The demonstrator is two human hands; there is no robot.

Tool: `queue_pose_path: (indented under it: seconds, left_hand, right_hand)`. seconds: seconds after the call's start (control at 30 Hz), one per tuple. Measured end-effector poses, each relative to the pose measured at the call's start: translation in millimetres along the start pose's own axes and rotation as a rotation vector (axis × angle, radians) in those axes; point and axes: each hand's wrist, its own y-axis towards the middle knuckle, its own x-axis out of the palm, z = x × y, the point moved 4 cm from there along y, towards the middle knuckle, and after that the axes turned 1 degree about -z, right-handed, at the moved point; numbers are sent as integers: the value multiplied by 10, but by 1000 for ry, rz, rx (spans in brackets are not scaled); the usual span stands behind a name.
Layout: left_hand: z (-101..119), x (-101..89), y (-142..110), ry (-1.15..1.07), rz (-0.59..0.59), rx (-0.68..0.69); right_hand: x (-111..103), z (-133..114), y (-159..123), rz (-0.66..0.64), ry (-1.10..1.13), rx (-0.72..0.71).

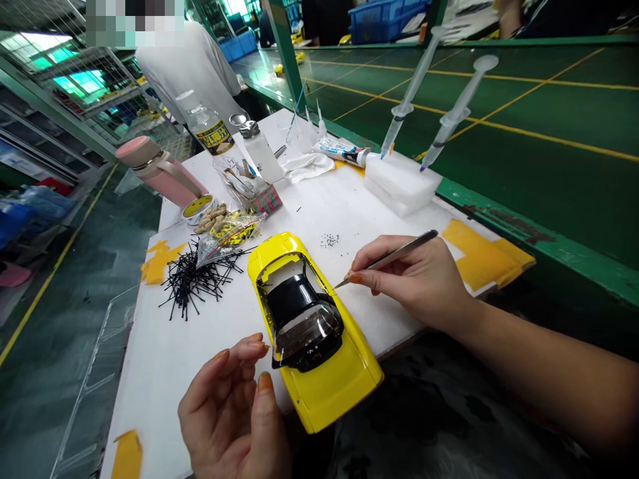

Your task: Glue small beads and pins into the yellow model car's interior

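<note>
A yellow model car body (pixel 329 392) with a black roof and clear windscreen lies at the near edge of the white work surface. My right hand (pixel 414 283) grips metal tweezers (pixel 399 253), their tip close to the car's right side; whether it touches I cannot tell. To the left of the car, my left hand (pixel 232 406) is held with fingers curved and thumb apart, nothing between them. Tiny dark specks (pixel 330 240) lie scattered beyond the car. A pile of thin black sticks (pixel 192 279) is on the left, beside a plastic bag (pixel 234 229) of yellow and black pieces.
Two syringes (pixel 456 110) stand in a white foam block (pixel 399 183) at the back right. A glue tube (pixel 344 150), dispenser bottle (pixel 260 152), clear jar (pixel 210 133), pink flask (pixel 160 169) and tape roll (pixel 197 206) line the back. A green conveyor (pixel 549 120) runs behind; a person (pixel 180 66) sits ahead.
</note>
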Motion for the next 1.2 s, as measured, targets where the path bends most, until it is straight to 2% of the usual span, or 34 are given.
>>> queue_pose_path:
  seconds: [0.37, 0.7, 1.2]
  left_hand:
    - [-19, -36, 7, 16, -36, -1]
    - [-38, -71, 20, 19, -53, -4]
    - [-58, -67, 14, -10, -52, 2]
  right_hand:
    - [-2, -7, 11, 8, 9, 5]
    - [19, 5, 33, -10, 126, 66]
    - [1, 5, 21, -6, 73, 8]
